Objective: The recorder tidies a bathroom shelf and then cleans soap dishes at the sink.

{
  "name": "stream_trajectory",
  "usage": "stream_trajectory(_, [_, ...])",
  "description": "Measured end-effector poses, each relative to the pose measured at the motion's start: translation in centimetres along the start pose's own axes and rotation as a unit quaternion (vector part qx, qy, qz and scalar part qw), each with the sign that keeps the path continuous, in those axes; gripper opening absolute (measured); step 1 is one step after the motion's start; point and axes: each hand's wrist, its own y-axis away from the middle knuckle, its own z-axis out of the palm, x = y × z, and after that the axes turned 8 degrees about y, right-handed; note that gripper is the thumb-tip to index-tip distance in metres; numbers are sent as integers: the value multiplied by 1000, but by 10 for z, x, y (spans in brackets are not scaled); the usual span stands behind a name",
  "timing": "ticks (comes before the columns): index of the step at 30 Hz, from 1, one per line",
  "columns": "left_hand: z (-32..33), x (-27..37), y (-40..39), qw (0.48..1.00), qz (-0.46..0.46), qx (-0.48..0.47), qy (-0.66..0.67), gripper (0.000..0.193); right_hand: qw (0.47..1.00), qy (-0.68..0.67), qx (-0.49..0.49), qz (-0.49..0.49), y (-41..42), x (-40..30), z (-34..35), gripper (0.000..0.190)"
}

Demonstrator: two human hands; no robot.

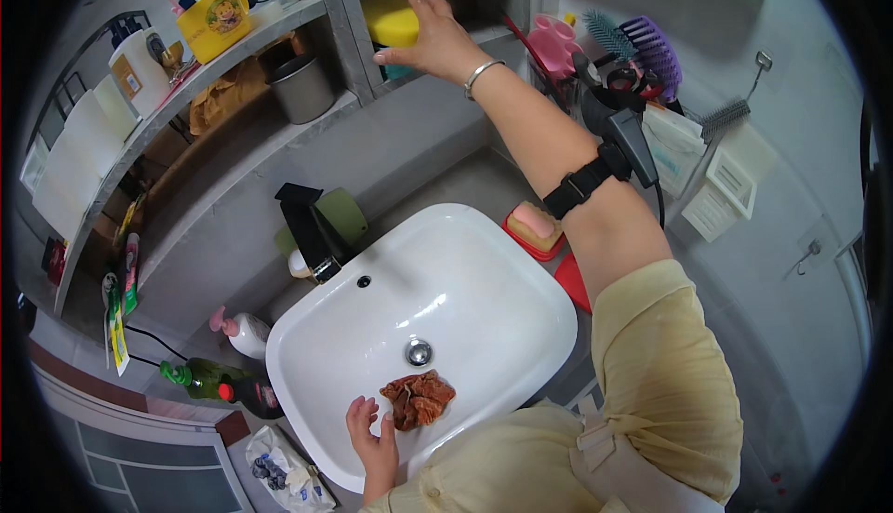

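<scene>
In the wall cubby at the top, my right hand (439,38) is around the right end of a rounded yellow object (392,20), thumb below and fingers above. Its exact kind is unclear; something teal (398,72) shows beneath it. My left hand (373,436) hovers over the near left part of the white washbasin (488,304), fingers apart and holding nothing. Just right of it, a crumpled reddish-brown cloth (418,400) lies in the basin, on the near side of the metal drain plug (418,352).
A black faucet (310,234) stands behind the basin. Pump bottles (248,335) line its left. A soap dish (536,230) sits by its right rim. Shelves at left hold a yellow toothbrush cup (215,22) and a grey cup (302,89). Hairbrushes (649,56) crowd the right wall.
</scene>
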Motion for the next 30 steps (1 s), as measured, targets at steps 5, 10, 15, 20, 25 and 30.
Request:
stream_trajectory(5, [2, 3, -4, 1000, 0, -11, -2, 33, 994, -46, 103, -6, 37, 15, -22, 85])
stream_trajectory(10, [-5, -7, -1, 1000, -2, -2, 20, 32, 977, -52, -145, 144, 149, 67, -63, 66])
stream_trajectory(15, [-2, -10, 8, 998, -46, -9, 40, 31, 899, 94, -359, 231, 291, 122, -108, 80])
stream_trajectory(20, [5, -12, 14, 997, -46, -51, 21, 31, 841, 183, -451, 236, 388, 102, -124, 94])
stream_trajectory(25, [18, 3, -6, 995, 3, -99, 0, 31, 901, 134, -291, 293, 409, 108, -112, 88])
stream_trajectory(30, [28, 13, -25, 995, 21, -100, 15, 36, 968, 191, -122, 108, 360, 71, -98, 84])
